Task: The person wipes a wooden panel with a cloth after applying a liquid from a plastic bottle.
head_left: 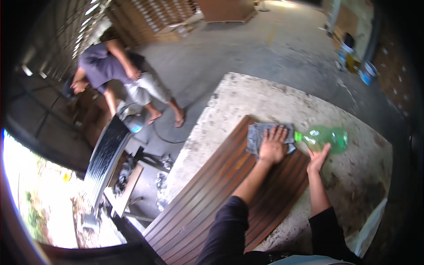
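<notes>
My left hand (pixel 272 146) lies flat, fingers spread, on a grey rag (pixel 257 134) at the far end of a brown grooved wooden panel (pixel 207 198). My right hand (pixel 319 157) reaches to a green plastic bottle (pixel 327 138) that lies on its side on the stained white table (pixel 353 176). The fingers touch the bottle's underside, and whether they grip it is unclear. The bottle's neck points toward the rag.
A person (pixel 117 73) in a purple shirt and light shorts sits on the concrete floor at the upper left. A dark ridged panel (pixel 106 154) leans to the left of the table. Scraps lie below it. Containers (pixel 360 66) stand at the far right.
</notes>
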Action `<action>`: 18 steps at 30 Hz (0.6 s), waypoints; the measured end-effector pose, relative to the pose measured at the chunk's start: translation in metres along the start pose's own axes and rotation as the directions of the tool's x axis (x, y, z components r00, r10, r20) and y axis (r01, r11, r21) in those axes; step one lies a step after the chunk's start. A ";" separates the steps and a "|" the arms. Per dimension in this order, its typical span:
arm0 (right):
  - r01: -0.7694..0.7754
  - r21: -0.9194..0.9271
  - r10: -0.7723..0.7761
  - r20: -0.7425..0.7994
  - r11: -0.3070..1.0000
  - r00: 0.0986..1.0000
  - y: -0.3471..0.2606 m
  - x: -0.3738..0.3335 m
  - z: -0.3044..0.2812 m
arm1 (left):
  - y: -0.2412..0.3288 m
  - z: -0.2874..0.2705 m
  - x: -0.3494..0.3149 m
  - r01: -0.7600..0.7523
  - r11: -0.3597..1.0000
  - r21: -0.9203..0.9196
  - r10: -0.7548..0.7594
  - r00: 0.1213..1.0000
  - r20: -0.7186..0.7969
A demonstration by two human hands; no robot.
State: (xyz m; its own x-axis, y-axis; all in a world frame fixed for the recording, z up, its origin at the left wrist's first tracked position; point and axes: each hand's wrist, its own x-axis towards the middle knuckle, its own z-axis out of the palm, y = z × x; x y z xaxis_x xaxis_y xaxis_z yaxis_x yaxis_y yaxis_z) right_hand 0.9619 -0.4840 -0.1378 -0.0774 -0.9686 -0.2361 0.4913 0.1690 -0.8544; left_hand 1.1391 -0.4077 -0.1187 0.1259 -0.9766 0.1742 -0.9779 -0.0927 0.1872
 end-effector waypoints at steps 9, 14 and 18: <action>0.265 -0.215 -0.286 -0.072 0.940 0.956 0.080 0.037 -0.049 | 0.013 -0.035 -0.158 -0.032 0.997 -0.076 0.039 0.995 0.089; 0.383 -0.648 -0.458 0.059 0.659 0.887 0.061 0.031 -0.054 | 0.033 -0.026 -0.020 0.011 1.000 0.007 -0.010 0.995 -0.096; 0.184 -0.730 -0.285 -0.015 0.658 0.958 0.046 -0.005 -0.005 | 0.001 -0.018 0.025 0.180 0.980 0.087 -0.188 0.977 0.097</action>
State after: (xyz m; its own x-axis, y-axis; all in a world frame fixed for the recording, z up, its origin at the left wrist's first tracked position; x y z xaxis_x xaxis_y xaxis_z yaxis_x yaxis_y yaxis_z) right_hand 0.9808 -0.4709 -0.1787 -0.2270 -0.9738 0.0103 -0.3239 0.0655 -0.9438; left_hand 1.1444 -0.4288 -0.0966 0.2909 -0.9559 0.0414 -0.9500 -0.2835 0.1306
